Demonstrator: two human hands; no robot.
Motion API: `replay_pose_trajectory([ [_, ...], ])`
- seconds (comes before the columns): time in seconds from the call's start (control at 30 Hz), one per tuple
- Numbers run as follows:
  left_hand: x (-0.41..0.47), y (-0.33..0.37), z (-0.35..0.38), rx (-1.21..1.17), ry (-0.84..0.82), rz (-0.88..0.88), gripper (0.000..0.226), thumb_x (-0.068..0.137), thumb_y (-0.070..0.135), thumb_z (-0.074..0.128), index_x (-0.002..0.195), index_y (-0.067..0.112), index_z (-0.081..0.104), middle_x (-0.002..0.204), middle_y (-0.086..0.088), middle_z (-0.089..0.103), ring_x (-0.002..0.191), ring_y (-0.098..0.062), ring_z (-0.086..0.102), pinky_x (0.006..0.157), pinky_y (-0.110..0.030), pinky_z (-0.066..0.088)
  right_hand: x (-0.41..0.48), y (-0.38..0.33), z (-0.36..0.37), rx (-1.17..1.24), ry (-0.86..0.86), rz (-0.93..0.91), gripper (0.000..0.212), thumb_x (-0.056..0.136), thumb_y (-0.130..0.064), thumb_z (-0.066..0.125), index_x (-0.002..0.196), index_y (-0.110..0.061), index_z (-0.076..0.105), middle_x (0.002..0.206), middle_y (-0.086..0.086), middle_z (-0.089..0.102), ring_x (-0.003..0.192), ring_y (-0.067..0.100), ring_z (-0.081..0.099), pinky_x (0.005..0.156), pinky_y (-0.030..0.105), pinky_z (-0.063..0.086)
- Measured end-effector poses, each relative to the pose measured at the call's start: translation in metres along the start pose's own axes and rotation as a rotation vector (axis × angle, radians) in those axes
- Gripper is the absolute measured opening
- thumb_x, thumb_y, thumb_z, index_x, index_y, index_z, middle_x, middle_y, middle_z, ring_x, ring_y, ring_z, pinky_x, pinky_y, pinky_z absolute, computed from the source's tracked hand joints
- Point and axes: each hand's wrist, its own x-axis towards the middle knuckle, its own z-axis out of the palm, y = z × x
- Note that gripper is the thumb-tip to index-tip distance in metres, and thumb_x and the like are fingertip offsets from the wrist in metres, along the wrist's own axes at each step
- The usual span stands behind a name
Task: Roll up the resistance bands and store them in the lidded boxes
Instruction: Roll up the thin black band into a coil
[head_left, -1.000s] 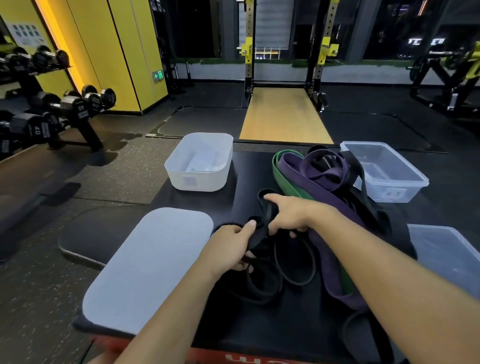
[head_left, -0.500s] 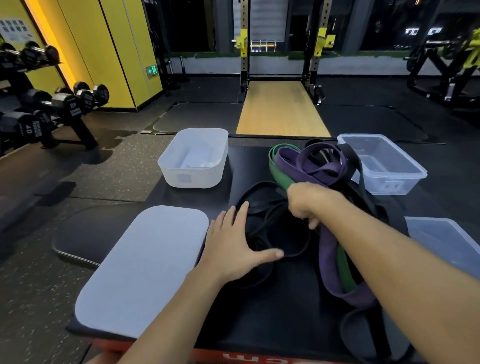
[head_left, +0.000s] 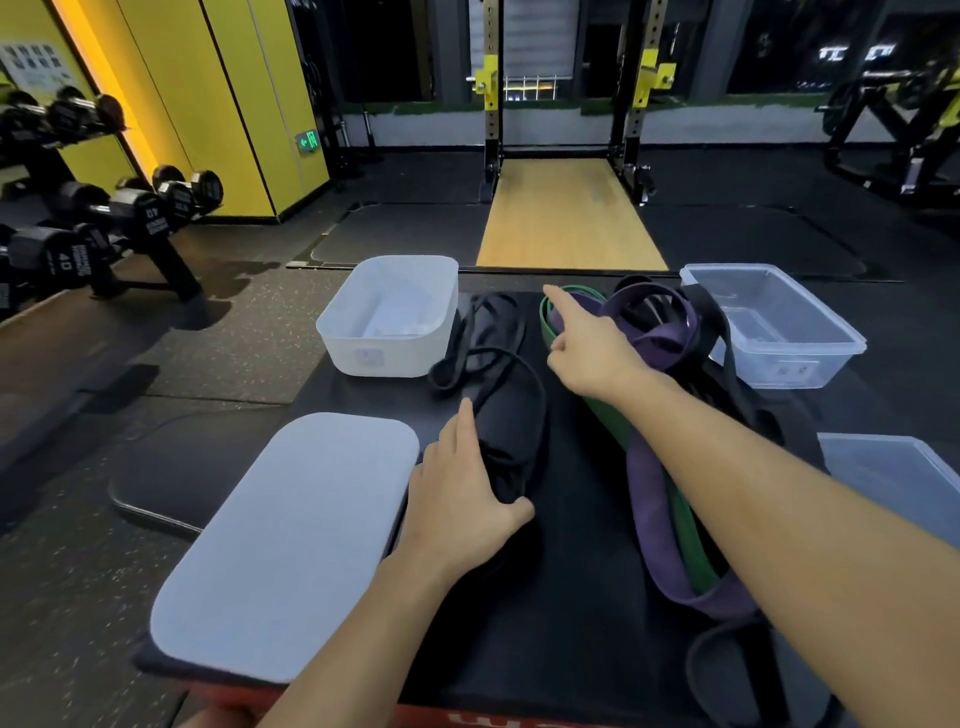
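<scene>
Black band (head_left: 506, 457), thin, probably limp and light, sprawled centre frame beside white box (head_left: 358, 358): left hand (head_left: 462, 499) presses it flat-fingered, right hand (head_left: 592, 358) points above green band (head_left: 544, 319), grip unclear; take one looped end.

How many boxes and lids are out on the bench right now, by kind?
Open boxes: 2, the white box and the clear box.
Loose lids: 2, the white lid and the clear lid.
Total: 4.
The bands lie too tangled to count.
</scene>
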Motion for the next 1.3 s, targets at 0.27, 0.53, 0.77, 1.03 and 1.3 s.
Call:
replay_pose_trajectory([
  [0.27, -0.002, 0.001, 0.007, 0.171, 0.013, 0.014, 0.122, 0.081, 0.076, 0.064, 0.166, 0.027, -0.008, 0.173, -0.004, -0.015, 0.159, -0.026, -0.012, 0.129, -0.045, 0.0, -0.015, -0.012, 0.038, -0.033, -0.379, 0.223, 0.06, 0.092, -0.057, 0.068, 0.127, -0.011, 0.051, 0.103, 0.01, 0.067, 0.066, 0.025, 0.075, 0.073, 0.04, 0.065],
  [0.53, -0.002, 0.001, -0.001, 0.359, -0.04, -0.053, 0.121, 0.073, 0.09, 0.054, 0.165, 0.033, 0.0, 0.155, -0.004, 0.04, 0.147, -0.027, 0.03, 0.121, -0.047, 0.014, -0.006, -0.005, 0.071, 0.243, -0.076, 0.351, 0.039, 0.088, -0.004, 0.069, 0.126, -0.01, 0.063, 0.106, 0.014, 0.068, 0.082, 0.034, 0.074, 0.082, 0.047, 0.063],
  [0.77, -0.005, -0.002, -0.003, -0.291, -0.046, 0.023, 0.11, 0.083, 0.036, 0.081, 0.163, 0.048, 0.007, 0.16, 0.016, 0.038, 0.146, -0.005, 0.037, 0.112, -0.026, 0.037, -0.003, 0.014, 0.064, 0.554, 0.084, 0.232, 0.055, 0.104, -0.03, 0.058, 0.154, -0.013, 0.043, 0.161, 0.006, 0.04, 0.146, 0.022, 0.041, 0.119, 0.039, 0.034],
  [1.03, -0.001, -0.012, 0.005, -0.233, 0.11, -0.1, 0.051, 0.098, 0.027, 0.066, 0.145, 0.032, 0.049, 0.122, 0.016, 0.064, 0.118, -0.009, 0.059, 0.101, -0.033, 0.05, -0.035, 0.027, 0.045, 0.213, 0.01, 0.245, 0.038, 0.102, -0.055, 0.039, 0.095, -0.023, 0.058, 0.09, 0.004, 0.073, 0.078, 0.027, 0.071, 0.081, 0.041, 0.056],
  [1.3, 0.011, -0.013, 0.0, -0.249, 0.24, -0.177, 0.017, 0.09, 0.012, 0.063, 0.096, 0.026, 0.056, 0.102, 0.009, 0.063, 0.085, -0.012, 0.063, 0.08, -0.034, 0.054, -0.08, 0.035, 0.025, 0.255, -0.234, 0.198, 0.031, 0.098, -0.025, 0.048, 0.086, -0.01, 0.072, 0.076, 0.006, 0.071, 0.058, 0.018, 0.059, 0.052, 0.03, 0.051],
])
